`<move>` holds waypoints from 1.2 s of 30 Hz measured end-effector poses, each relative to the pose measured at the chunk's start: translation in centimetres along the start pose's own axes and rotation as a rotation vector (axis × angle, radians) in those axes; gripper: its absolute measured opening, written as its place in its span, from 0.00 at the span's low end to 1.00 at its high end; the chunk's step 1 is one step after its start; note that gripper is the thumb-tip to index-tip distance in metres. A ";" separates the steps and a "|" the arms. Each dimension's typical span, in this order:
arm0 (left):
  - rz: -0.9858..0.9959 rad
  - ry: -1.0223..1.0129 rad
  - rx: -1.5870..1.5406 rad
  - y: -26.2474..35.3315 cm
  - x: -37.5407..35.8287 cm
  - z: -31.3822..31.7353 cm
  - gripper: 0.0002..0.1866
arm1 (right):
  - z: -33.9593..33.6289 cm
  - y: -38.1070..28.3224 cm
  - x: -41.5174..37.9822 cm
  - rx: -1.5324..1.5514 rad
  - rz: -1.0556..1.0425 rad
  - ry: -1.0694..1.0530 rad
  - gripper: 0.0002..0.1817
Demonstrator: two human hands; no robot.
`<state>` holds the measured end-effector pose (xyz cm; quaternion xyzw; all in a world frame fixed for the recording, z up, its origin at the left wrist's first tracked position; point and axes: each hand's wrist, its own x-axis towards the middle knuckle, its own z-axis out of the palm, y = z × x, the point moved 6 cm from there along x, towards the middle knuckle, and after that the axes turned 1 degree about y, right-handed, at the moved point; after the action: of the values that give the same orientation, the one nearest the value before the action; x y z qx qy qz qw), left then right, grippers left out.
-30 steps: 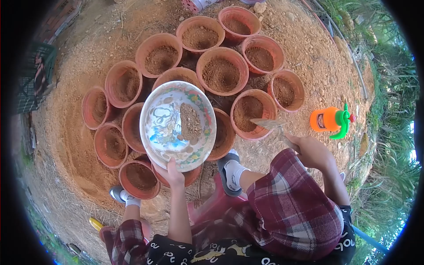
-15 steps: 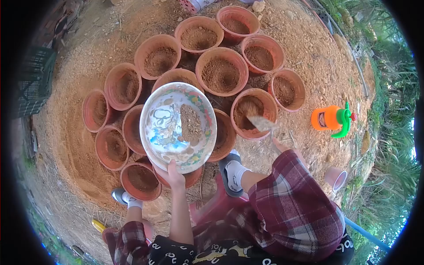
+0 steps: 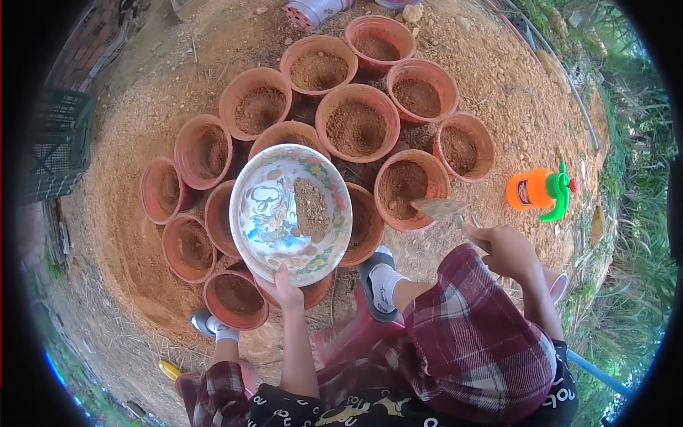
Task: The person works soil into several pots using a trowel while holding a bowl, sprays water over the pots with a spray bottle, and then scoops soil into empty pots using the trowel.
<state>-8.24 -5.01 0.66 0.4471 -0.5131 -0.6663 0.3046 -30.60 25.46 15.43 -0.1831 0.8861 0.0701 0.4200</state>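
Note:
My left hand (image 3: pixel 282 287) grips the near rim of a white patterned bowl (image 3: pixel 265 213), which has some dry soil (image 3: pixel 311 206) on its right side. My right hand (image 3: pixel 506 250) is closed round the handle of a trowel (image 3: pixel 440 207). The trowel's blade points left, its tip over the near right part of a brown pot (image 3: pixel 402 183) with soil in it. Several more pots stand around and under the bowl, among them a large one (image 3: pixel 357 122) just beyond it, also holding soil. The bowl partly hides some of them.
An orange spray bottle (image 3: pixel 530 189) with a green top stands on the ground at right. A dark crate (image 3: pixel 62 142) is at far left. A pink stool (image 3: pixel 356 334) is below my legs. A purple pot (image 3: pixel 309 13) lies at the top. Grass grows at right.
My right hand has come up into fuller view, and the trowel has shifted right and slightly down. Loose soil blurred beneath its blade before; now the pot's soil looks still. The whole view has shifted slightly.

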 end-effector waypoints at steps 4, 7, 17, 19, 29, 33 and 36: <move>0.051 0.031 0.008 -0.6 0.2 -0.3 0.35 | 6.2 2.9 4.9 -0.134 -0.060 0.160 0.28; 0.083 0.017 0.037 0.3 -0.1 0.3 0.34 | 7.1 2.4 4.6 -0.063 -0.042 0.239 0.29; 0.072 -0.011 -0.048 0.6 0.2 0.5 0.38 | 5.6 1.3 3.1 0.114 -0.084 0.274 0.24; 0.095 -0.013 -0.011 1.0 0.1 0.8 0.36 | 6.1 1.3 3.7 0.120 -0.082 0.290 0.23; 0.139 -0.021 0.050 1.8 -0.1 1.4 0.35 | 5.0 1.3 4.3 0.313 -0.104 0.463 0.18; 0.096 -0.023 0.006 0.8 0.0 0.5 0.38 | 4.4 0.4 6.2 0.310 -0.176 0.472 0.21; 0.123 -0.025 0.051 1.2 0.1 0.7 0.38 | 1.8 0.0 6.5 0.204 -0.237 0.380 0.36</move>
<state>-8.98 -5.13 1.78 0.4142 -0.5601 -0.6386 0.3271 -33.02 24.25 9.28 -0.2522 0.9240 -0.1052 0.2676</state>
